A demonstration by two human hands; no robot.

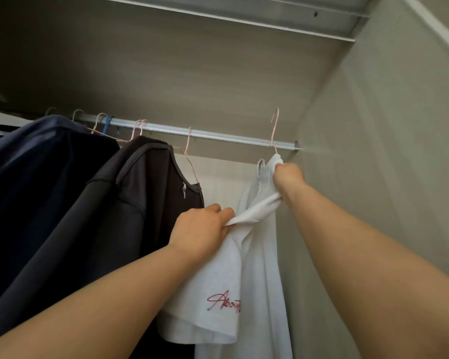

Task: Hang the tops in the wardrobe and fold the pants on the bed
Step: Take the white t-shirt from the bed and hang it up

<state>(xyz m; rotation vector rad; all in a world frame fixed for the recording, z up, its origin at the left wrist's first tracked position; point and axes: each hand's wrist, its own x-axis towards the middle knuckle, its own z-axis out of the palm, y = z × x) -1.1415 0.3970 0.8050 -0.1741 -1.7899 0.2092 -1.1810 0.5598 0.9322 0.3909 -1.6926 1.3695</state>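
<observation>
Bare forearms reach up into wardrobe; left hand (202, 229) pinches bunched fold of white T-shirt (259, 255) near its shoulder. Higher, right hand (288, 180) fisted round shirt's collar, just under pink wire hanger (274, 130). Hanger hook crosses rail (218, 134) near right end, beside wardrobe side wall (386, 151); seated on rail or not, cannot tell. Further left on rail: dark grey top (140, 203), navy top (36, 164), both hung. Red script on white sleeve.

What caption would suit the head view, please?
Left hand and right hand grip a white top, hanger at the rail.
</observation>
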